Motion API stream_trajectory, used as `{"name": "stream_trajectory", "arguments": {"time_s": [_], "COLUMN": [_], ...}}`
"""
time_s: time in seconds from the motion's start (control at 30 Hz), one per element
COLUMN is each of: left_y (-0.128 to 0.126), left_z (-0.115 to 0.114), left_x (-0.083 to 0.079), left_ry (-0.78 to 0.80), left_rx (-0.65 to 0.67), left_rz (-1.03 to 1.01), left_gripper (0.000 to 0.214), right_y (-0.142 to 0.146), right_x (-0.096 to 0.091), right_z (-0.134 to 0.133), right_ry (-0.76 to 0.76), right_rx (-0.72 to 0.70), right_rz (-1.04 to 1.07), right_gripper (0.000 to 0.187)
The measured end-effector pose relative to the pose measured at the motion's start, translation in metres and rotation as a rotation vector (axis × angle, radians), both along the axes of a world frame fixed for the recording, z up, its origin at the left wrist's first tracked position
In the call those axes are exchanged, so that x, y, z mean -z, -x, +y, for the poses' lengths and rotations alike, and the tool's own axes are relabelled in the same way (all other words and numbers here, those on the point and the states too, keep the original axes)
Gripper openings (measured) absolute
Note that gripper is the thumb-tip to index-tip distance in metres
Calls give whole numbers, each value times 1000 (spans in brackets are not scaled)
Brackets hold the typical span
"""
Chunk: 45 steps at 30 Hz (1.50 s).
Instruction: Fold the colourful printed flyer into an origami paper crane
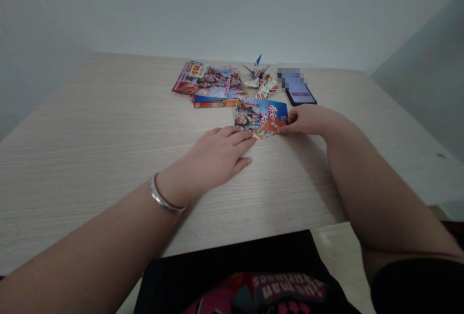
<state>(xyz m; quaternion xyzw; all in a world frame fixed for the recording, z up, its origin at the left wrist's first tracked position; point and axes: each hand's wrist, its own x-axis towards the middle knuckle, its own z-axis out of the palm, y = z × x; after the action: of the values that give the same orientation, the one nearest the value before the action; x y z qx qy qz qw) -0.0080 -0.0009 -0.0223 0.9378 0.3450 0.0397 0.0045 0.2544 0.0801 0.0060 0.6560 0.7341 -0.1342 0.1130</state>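
A colourful printed sheet of paper (260, 113) lies on the table in front of me, blue with pictures and an orange lower right part. My left hand (224, 152) rests flat, fingers stretched out, its fingertips touching the sheet's lower left edge. At the sheet's right side, my right hand (304, 120) pinches the edge between thumb and fingers. Just behind lies a stack of similar printed leaflets (213, 82). Beside the stack stand folded paper figures (261, 82) with pointed tips.
A phone (302, 92) with its screen lit lies at the back right, partly blurred out. The pale wooden table (108, 125) meets a white wall (217, 9) at its far edge. A black garment with pink print (261, 285) shows at the near edge.
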Motion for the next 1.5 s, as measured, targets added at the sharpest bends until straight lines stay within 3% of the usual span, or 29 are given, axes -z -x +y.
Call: {"name": "stream_trajectory", "arguments": {"time_s": [0.43,0.5,0.63,0.67,0.77,0.9,1.1,1.5], "left_y": [0,0,-1,-1,-2,1,10,12], "left_z": [0,0,0,0,0,1,0,-7], "left_x": [1,0,-2,-2,-3,-6,-16,-24], "left_ry": [-33,-31,-8,-1,12,22,43,22], "left_rx": [-22,-22,-7,-8,-15,-7,-67,-114], "left_rz": [-7,-10,-6,-1,13,38,133,141], "left_gripper": [50,50,51,51,53,57,53,41], "right_y": [-38,-36,-7,2,23,29,23,23], "right_x": [-2,-5,-3,0,13,20,17,19], "right_z": [7,3,-11,-15,-21,-18,-11,-15], "right_ry": [124,-14,-455,-446,-225,-106,-76,-161], "right_rx": [84,44,53,16,-144,-131,-112,-151], "right_rz": [109,105,309,359,432,385,334,354], "right_gripper": [31,30,24,24,21,23,25,19]}}
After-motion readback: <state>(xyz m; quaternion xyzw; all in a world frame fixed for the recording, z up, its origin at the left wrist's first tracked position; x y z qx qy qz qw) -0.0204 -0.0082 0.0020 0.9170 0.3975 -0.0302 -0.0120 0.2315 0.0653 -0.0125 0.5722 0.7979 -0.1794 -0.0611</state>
